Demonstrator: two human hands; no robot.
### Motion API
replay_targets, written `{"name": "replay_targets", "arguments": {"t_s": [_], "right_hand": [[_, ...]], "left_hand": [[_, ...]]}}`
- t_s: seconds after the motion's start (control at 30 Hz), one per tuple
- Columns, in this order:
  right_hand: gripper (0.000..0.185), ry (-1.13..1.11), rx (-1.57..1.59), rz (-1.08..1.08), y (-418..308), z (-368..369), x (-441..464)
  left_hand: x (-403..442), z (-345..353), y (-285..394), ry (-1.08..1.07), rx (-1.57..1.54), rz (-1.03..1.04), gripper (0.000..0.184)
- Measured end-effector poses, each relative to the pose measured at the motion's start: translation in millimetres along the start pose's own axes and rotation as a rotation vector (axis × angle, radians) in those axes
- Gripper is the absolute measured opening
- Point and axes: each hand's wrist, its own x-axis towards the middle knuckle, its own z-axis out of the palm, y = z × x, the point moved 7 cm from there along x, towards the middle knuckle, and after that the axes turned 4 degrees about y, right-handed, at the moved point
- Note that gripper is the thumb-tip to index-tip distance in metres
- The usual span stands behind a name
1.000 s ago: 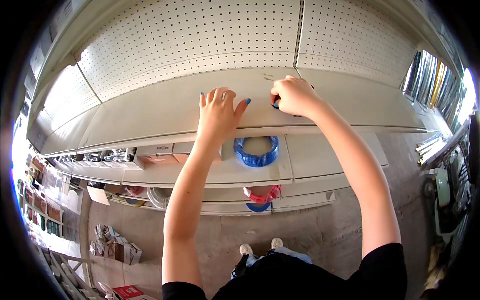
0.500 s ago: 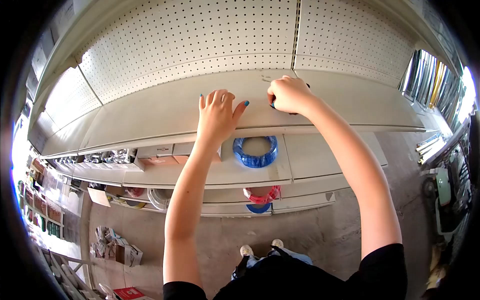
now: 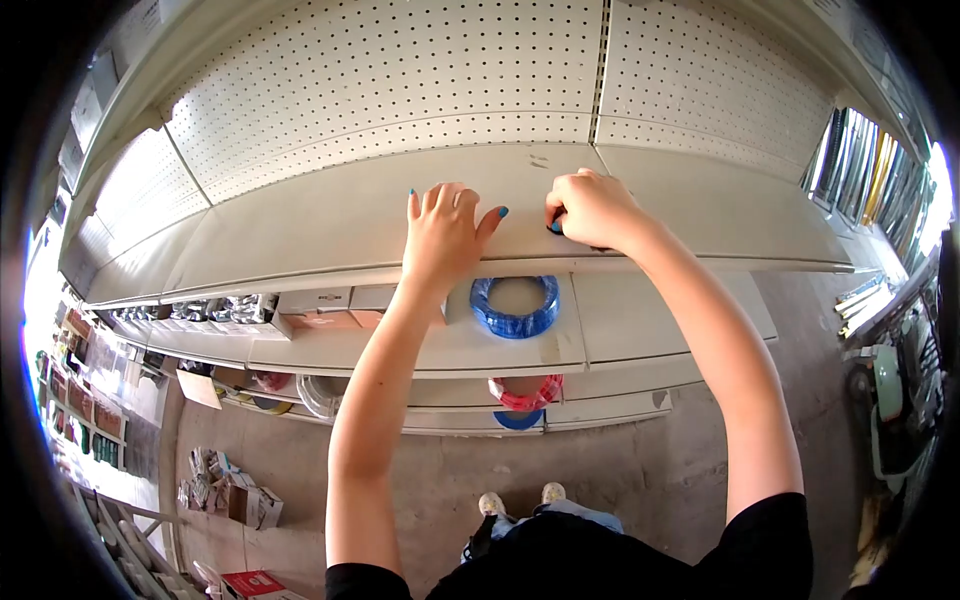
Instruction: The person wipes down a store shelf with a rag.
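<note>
My left hand [image 3: 442, 232] lies on the pale top shelf [image 3: 320, 230], palm down, with its fingers stretched out and the thumb apart. It holds nothing. To its right, my right hand [image 3: 594, 208] is closed over a small black object [image 3: 557, 229] against the same shelf surface. Only dark edges of that object show beneath the fingers, so its kind is hidden. Faint dark marks [image 3: 538, 161] show on the shelf behind the right hand.
A perforated back panel [image 3: 400, 75] rises behind the shelf. Below are a blue coil [image 3: 515, 325], a red coil [image 3: 527, 402] and cardboard boxes [image 3: 318, 300]. Another box [image 3: 262, 508] stands on the floor at left. Long rods [image 3: 868, 160] stand at right.
My right hand has slid a little toward the shelf's front edge, with the black object still under it. The left hand has barely moved, and the view has shifted slightly.
</note>
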Motion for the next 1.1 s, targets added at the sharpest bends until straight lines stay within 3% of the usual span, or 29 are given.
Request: {"name": "replay_targets", "arguments": {"t_s": [0.1, 0.23, 0.33, 0.43, 0.53, 0.87, 1.1], "right_hand": [[0.025, -0.127, 0.06, 0.238, 9, 3, 22], [0.025, -0.006, -0.01, 0.172, 21, 14, 49], [0.023, -0.049, 0.106, 0.238, 24, 14, 38], [0.023, -0.104, 0.197, 0.142, 7, 4, 12], [0.024, 0.083, 0.186, -0.135, -3, 2, -10], [0.026, -0.076, 0.245, 0.242, 16, 10, 21], [0.017, -0.043, 0.245, 0.168, 15, 11, 16]], "left_hand": [[0, 1, -3, -0.002, 0.011, -0.005, 0.033], [2, 1, -6, 0.013, 0.006, 0.012, 0.039], [1, 2, -6, 0.015, 0.018, 0.007, 0.039], [1, 1, -6, 0.027, -0.014, 0.01, 0.038], [0, -1, -1, 0.051, 0.04, 0.025, 0.039], [0, -1, -2, 0.046, 0.039, 0.011, 0.03], [0, 0, -4, 0.016, 0.037, -0.009, 0.031]]}}
